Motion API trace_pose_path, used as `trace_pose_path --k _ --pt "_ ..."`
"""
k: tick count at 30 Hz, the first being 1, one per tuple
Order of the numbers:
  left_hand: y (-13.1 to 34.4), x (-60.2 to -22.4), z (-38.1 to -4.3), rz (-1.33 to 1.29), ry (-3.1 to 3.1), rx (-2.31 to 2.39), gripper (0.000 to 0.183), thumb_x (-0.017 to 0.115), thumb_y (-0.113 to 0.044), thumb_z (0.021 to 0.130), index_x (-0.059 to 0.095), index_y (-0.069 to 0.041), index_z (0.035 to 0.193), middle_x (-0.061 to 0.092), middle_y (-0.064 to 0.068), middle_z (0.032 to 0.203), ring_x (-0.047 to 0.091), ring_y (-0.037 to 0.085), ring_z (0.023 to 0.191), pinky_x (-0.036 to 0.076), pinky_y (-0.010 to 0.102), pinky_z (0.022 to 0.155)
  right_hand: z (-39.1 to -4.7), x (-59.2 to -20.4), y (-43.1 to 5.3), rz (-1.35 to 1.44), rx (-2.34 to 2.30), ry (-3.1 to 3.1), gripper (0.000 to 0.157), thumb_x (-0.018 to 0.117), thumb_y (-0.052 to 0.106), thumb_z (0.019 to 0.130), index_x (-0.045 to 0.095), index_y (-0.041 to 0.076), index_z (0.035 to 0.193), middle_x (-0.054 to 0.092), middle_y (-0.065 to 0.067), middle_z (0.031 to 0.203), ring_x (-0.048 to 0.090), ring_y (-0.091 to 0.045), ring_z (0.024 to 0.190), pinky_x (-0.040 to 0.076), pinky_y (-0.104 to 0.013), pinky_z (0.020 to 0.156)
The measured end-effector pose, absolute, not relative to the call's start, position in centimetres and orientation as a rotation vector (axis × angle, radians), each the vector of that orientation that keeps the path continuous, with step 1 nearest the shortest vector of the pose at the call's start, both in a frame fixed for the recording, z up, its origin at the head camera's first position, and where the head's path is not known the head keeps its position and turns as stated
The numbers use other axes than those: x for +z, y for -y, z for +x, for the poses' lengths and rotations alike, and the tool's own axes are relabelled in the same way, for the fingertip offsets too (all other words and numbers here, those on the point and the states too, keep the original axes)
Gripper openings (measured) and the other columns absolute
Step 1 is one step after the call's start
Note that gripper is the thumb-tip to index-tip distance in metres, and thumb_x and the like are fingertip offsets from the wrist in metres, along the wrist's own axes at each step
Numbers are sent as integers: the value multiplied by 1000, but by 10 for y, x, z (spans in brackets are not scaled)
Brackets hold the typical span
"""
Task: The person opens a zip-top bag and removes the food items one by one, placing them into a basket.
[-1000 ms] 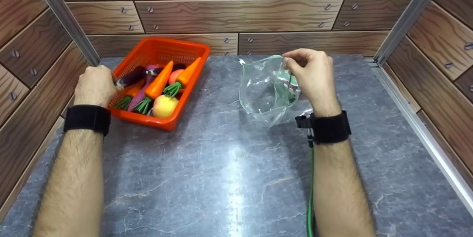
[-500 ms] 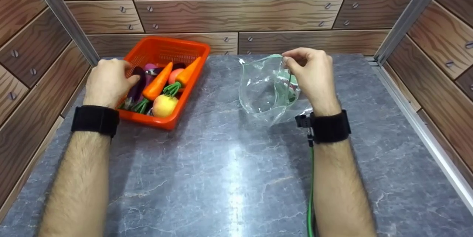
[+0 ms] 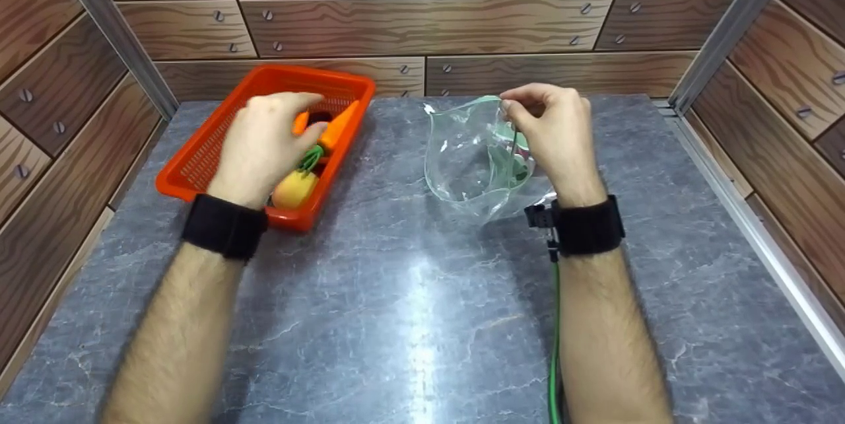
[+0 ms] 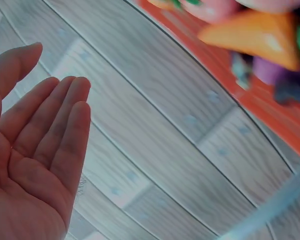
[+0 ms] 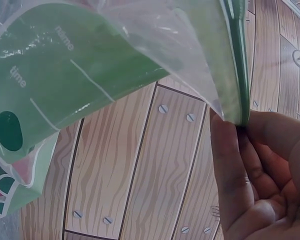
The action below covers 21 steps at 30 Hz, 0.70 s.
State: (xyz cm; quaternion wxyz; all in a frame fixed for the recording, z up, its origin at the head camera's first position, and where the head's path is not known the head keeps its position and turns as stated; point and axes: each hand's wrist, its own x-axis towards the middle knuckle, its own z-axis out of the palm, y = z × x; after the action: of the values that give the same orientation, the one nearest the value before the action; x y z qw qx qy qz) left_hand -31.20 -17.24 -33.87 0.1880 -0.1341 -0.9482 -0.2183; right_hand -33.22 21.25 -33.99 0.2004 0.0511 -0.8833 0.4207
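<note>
My left hand [image 3: 264, 143] is above the orange basket [image 3: 191, 160], its fingers relaxed and holding nothing. In the left wrist view the palm and fingers [image 4: 72, 130] show bare. Under the hand, the basket holds a carrot [image 3: 340, 125], a yellow-red fruit [image 3: 295, 190] and other produce that the hand hides. My right hand [image 3: 558, 137] pinches the rim of a clear zip bag [image 3: 462, 153] between thumb and fingers. The bag stands with its mouth spread wide. Its green printed panel [image 5: 90, 75] with "name" and "time" shows in the right wrist view.
A grey marbled table [image 3: 370, 318] lies under everything. Wood-patterned walls [image 3: 422, 24] close off the back and sides, with metal corner posts at left and right. A green cable [image 3: 554, 345] runs from the right wrist strap toward the front edge.
My left hand has left the basket's left rim and moved right, over the produce. The eggplant at the left shifted within the basket. My right hand keeps its pinch on the bag, nearly still.
</note>
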Motion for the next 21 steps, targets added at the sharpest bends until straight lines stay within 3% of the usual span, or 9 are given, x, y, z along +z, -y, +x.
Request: trace_pose_path --k 12,21 --pt "85 -349 -303 -717 2609 -684 39 82 -20 112 80 -7 148 83 15 147 81 34 139 64 49 122 -327 -337 -207 181 1207 2422 15 82 16 110 94 15 119 91 -11 103 70 11 76 53 -13 72" --pt "32 -377 -319 -900 2659 -738 36 81 -15 112 81 -7 147 85 13 145 82 31 137 64 45 121 -322 -334 -203 210 1214 2413 15 82 16 110 93 14 120 92 -10 106 70 10 79 55 -11 72"
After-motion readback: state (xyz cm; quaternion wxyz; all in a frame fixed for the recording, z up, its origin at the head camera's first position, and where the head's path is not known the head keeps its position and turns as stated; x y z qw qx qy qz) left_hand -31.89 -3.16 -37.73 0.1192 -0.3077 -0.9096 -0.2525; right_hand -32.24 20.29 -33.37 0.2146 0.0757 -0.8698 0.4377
